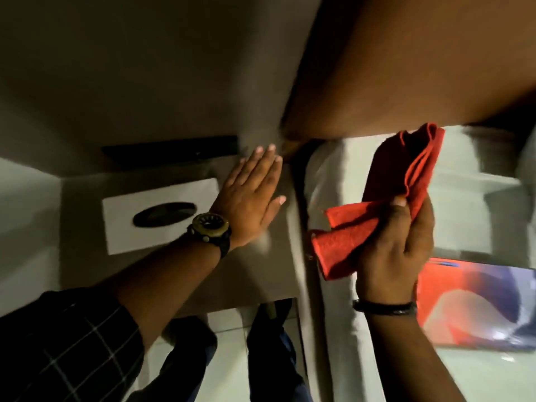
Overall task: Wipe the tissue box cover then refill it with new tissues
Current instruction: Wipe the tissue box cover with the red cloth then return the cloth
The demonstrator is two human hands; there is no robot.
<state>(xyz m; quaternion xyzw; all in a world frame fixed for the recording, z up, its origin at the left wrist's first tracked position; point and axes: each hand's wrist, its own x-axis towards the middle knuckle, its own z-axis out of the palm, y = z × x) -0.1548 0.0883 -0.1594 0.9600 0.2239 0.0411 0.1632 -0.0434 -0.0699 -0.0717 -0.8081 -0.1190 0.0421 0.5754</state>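
Note:
A white tissue box cover [127,224] with a dark oval slot lies flat on a grey bedside table [255,274]. My left hand [249,198], fingers spread and flat, hovers just right of the cover, over the table's far right part, holding nothing. A watch sits on that wrist. My right hand [397,245] is over the bed, shut on a folded red cloth [400,181] that sticks up and out to the left. A red and purple tissue pack [475,303] lies on the bed at the right.
A brown headboard [406,68] rises behind the white bed [478,198] and pillow. A black strip [171,149] is fixed on the wall above the table. My legs and shoes stand on the pale floor below. The frame is blurred.

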